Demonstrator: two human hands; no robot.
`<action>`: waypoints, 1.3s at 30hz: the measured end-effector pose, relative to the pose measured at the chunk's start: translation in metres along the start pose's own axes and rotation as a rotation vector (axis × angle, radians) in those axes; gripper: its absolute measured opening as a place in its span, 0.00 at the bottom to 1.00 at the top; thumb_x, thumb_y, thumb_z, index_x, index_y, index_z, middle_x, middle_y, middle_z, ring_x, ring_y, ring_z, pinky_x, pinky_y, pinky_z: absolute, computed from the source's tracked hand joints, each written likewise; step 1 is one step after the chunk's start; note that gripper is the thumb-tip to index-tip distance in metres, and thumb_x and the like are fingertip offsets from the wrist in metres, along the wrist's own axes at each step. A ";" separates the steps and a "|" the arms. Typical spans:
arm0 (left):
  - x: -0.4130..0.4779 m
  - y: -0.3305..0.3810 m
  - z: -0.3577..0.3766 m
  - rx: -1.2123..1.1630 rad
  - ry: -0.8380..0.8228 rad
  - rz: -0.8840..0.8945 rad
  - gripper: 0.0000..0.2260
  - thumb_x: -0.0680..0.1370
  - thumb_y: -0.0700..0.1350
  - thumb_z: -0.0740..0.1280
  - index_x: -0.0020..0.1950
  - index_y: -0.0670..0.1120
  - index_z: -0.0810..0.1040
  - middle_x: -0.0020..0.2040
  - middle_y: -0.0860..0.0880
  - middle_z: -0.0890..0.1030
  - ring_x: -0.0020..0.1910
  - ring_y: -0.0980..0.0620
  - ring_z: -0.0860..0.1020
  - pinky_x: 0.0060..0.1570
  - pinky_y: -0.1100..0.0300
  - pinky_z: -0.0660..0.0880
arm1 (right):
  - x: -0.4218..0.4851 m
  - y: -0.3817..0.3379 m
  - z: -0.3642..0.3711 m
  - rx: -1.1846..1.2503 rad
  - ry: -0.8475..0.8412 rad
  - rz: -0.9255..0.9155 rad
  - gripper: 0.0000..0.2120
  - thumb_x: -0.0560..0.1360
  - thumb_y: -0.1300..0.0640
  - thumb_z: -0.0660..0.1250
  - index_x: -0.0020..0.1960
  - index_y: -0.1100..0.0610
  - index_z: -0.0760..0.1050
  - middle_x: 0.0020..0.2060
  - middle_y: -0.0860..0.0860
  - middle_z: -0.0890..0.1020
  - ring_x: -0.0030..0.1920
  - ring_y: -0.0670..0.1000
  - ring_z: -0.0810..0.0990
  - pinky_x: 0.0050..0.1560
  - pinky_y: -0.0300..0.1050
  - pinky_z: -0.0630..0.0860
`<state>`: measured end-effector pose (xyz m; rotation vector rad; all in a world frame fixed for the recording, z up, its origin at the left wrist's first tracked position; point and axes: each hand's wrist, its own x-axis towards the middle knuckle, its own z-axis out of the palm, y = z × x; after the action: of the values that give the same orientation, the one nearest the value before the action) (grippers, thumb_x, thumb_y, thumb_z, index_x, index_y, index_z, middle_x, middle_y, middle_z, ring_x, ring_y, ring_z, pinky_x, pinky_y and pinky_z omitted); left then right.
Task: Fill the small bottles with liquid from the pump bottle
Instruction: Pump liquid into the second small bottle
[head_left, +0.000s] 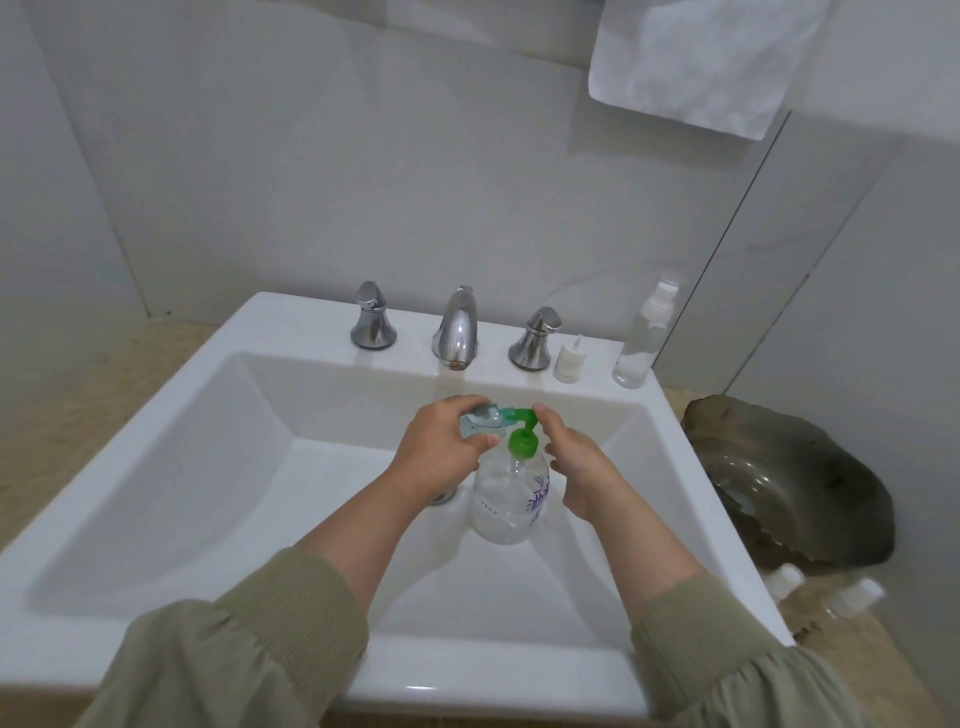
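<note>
Ideally, the left hand (441, 449), gripping the small bottle (480, 420), seats its mouth under the pump bottle's (511, 501) spout (511, 414) while the right hand (576, 462), forefinger on the pump head, presses slowly.

glossy chrome faucet (455, 332), clear plastic pump bottle (511, 493)

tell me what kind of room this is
Most likely a bathroom: a white sink with a chrome faucet and two handles, tiled walls, and a white towel hanging above. The left hand holds a small bottle at the pump bottle over the basin.
</note>
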<state>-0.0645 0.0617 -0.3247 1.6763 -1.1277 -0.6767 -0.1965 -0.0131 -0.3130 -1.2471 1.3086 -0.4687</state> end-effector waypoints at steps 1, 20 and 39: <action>0.000 0.000 0.000 0.005 -0.003 -0.004 0.16 0.74 0.39 0.69 0.61 0.47 0.77 0.52 0.50 0.78 0.38 0.50 0.76 0.31 0.69 0.75 | 0.001 0.001 -0.001 -0.009 0.004 -0.003 0.28 0.76 0.40 0.60 0.68 0.60 0.68 0.66 0.56 0.70 0.67 0.55 0.67 0.60 0.47 0.61; -0.001 -0.001 0.000 0.027 -0.012 -0.011 0.16 0.74 0.39 0.69 0.62 0.47 0.76 0.52 0.51 0.78 0.40 0.49 0.77 0.29 0.70 0.73 | 0.004 0.006 0.000 0.012 0.011 -0.030 0.28 0.77 0.41 0.61 0.67 0.61 0.69 0.55 0.52 0.71 0.63 0.53 0.69 0.61 0.47 0.62; 0.003 -0.005 -0.002 0.140 -0.037 0.039 0.17 0.74 0.41 0.69 0.62 0.49 0.75 0.57 0.49 0.78 0.49 0.43 0.80 0.55 0.49 0.76 | 0.023 0.010 0.002 0.005 -0.021 -0.062 0.28 0.76 0.40 0.60 0.67 0.59 0.70 0.62 0.52 0.74 0.62 0.52 0.71 0.59 0.46 0.64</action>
<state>-0.0595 0.0600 -0.3286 1.7602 -1.2555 -0.6190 -0.1919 -0.0278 -0.3326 -1.2880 1.2529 -0.5015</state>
